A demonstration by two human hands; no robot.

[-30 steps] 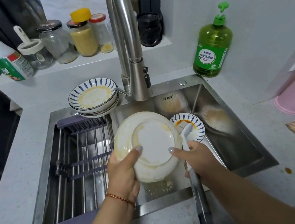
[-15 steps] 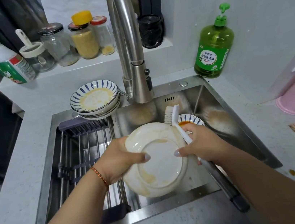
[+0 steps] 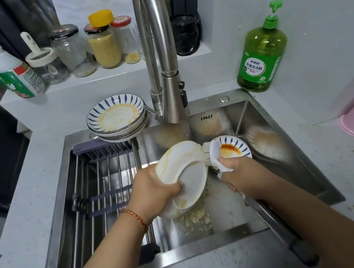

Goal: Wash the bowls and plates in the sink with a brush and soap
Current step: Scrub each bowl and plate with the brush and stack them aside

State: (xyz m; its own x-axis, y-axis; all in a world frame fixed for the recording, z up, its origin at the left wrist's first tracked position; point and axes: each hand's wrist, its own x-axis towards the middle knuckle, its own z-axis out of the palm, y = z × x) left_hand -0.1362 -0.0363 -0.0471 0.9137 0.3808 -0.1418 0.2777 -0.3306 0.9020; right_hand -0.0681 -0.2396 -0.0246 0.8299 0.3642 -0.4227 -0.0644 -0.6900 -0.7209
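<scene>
Stainless steel formed the sink [image 3: 288,156], set into a pale speckled worktop [image 3: 21,201]. Only the head view was given. Two hands worked over the basin. The left hand [image 3: 154,189] gripped one white plate [image 3: 183,169] by its lower left rim, fingers curled onto its underside; the plate was tilted up on edge, its underside facing the camera, smeared yellow. The right hand [image 3: 241,174] was wrapped round the white neck of one brush [image 3: 216,151], whose pale bristles touched the plate's right edge. The brush's long axis ran from the bristles at upper left down to its dark handle end at lower right, which reached out over the sink's front edge. One small blue-patterned bowl [image 3: 232,148] with a red-orange stain lay just behind the brush head, in the basin. A stack of blue-rimmed plates [image 3: 117,117], about three, sat on the sink's back left corner beside the tap [image 3: 159,45]. A drying rack [image 3: 102,189] filled the left half of the sink, leaving open room only in the right half, where yellow scraps lay on the bottom. One green soap bottle [image 3: 261,58] stood on the worktop at the sink's back right corner. Four jars [image 3: 102,46] lined the ledge behind.
</scene>
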